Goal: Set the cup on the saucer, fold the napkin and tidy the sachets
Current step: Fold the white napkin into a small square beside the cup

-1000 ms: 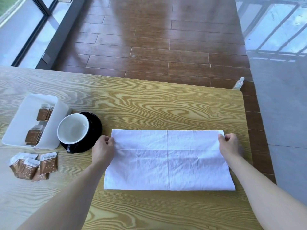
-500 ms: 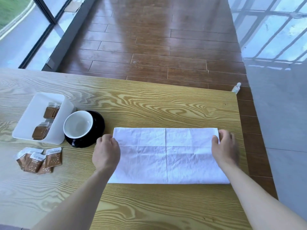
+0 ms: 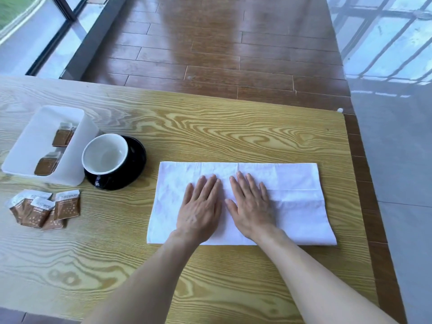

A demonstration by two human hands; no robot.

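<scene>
A white napkin [image 3: 297, 202] lies folded into a wide rectangle on the wooden table. My left hand [image 3: 201, 209] and my right hand [image 3: 251, 206] rest flat on its middle, side by side, fingers spread, holding nothing. A black cup with a white inside [image 3: 105, 155] stands on a black saucer [image 3: 138, 160] to the napkin's left. Several brown sachets [image 3: 44, 209] lie loose near the table's left front. More sachets [image 3: 63, 136] sit inside a white tray [image 3: 88, 134] beside the cup.
The table's right edge [image 3: 350, 183] runs close to the napkin; wooden floor lies beyond. A small white bottle cap [image 3: 339, 110] peeks over the far right corner. Glass walls stand at the left and right.
Both hands have left the napkin's outer ends and slid inward to its middle, now pressing flat. The camera view has shifted slightly closer.
</scene>
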